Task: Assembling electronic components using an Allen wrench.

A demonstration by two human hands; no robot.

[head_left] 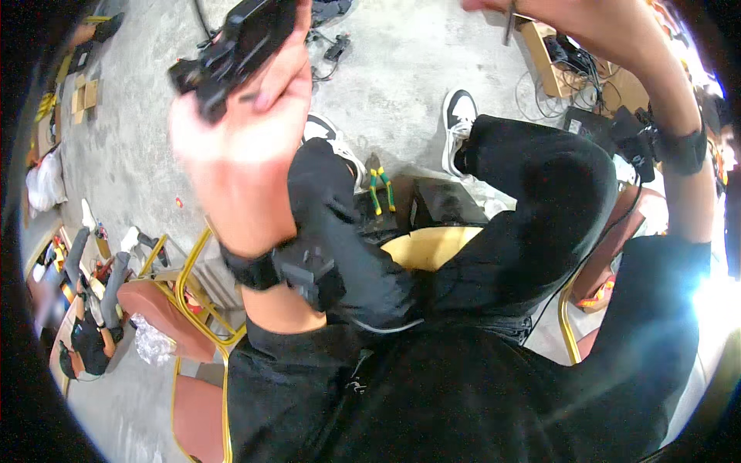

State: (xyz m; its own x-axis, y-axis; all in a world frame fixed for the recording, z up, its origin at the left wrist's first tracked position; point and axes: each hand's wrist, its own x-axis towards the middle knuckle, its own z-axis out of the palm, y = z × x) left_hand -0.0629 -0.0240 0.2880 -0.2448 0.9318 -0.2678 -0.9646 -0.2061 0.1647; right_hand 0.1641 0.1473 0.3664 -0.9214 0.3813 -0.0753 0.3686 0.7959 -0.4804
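My left hand point(266, 100) is raised at the upper left, its fingers wrapped round a black plastic device point(251, 50) with several protruding parts. Motion blurs the device, and the top edge cuts it off, so its exact kind is unclear. At the top right, my right hand point(552, 14) is partly out of view. A thin dark metal rod point(509, 23) points down from its closed fingers; whatever handle it has lies beyond the picture. The two hands are well apart. Black straps with small modules circle both forearms.
Between my legs, pliers point(381, 185) with green and yellow handles lie by a dark box point(448, 202). A cardboard box point(544, 58) and tangled cables point(590, 81) are at the upper right. Chairs point(199, 324) with gold frames stand beside me. Another person point(93, 336) sits at the far left.
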